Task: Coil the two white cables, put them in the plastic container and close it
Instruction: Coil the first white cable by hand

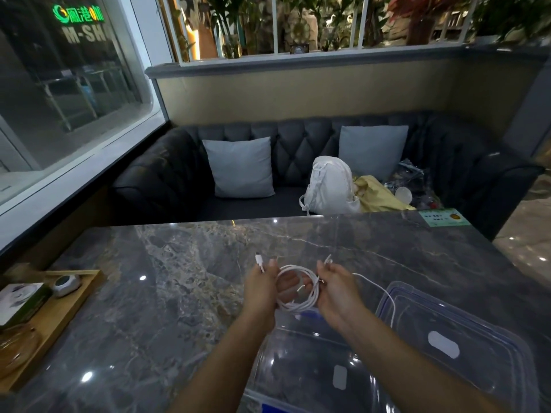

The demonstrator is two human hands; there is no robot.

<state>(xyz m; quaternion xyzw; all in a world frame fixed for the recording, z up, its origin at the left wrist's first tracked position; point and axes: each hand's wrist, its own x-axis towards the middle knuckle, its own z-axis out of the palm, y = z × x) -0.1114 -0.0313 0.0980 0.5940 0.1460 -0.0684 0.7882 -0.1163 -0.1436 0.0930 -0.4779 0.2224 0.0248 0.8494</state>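
A white cable coil (298, 305) hangs in loops between my two hands above the grey marble table (179, 278). My left hand (261, 290) holds the coil's left side, and a white plug (258, 259) sticks up past its fingers. My right hand (337, 290) pinches the coil's right side, with another cable end poking up above it. A second white cable (389, 299) trails from behind my right hand down across the clear plastic lid (465, 338). The clear plastic container (298, 368) stands open below my forearms.
A wooden tray (59, 317) with a box, a small grey device and a glass dish sits at the table's left edge. A green card (444, 217) lies at the far right corner. Behind the table a dark sofa holds two grey cushions, a white backpack (331, 186) and bags.
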